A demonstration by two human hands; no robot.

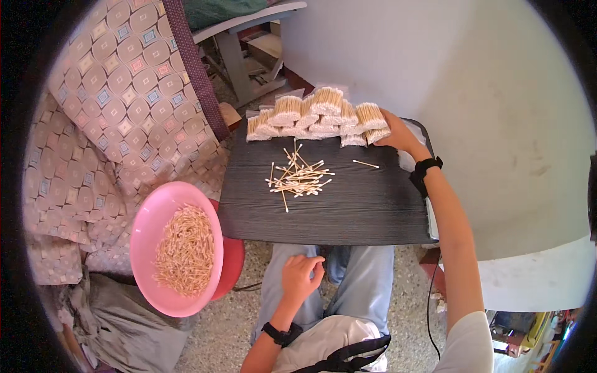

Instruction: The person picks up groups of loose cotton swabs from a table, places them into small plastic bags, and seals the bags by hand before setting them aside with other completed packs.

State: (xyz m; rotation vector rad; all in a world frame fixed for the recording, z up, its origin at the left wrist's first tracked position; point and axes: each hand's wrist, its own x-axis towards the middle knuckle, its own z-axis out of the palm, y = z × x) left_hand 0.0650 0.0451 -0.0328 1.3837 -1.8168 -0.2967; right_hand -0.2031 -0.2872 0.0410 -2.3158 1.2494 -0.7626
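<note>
Dark tabletop (348, 205): right hand (398, 133) fingers clasp far-right bundle (373, 121) in stacked row; loose swabs (300, 177) remain unbundled; left hand (301, 276) curled empty on lap.

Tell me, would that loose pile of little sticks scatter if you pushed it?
Probably. The cotton swabs lie loose and crisscrossed on the dark board, so a push would likely spread them. They look thin and light, and round stems may roll, like the stray swab.

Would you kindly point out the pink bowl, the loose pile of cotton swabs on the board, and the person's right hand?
pink bowl (144, 227): head view, bare inner wall at its left.
loose pile of cotton swabs (298, 177): head view, middle of the heap.
right hand (398, 133): head view, back of the hand.
</note>
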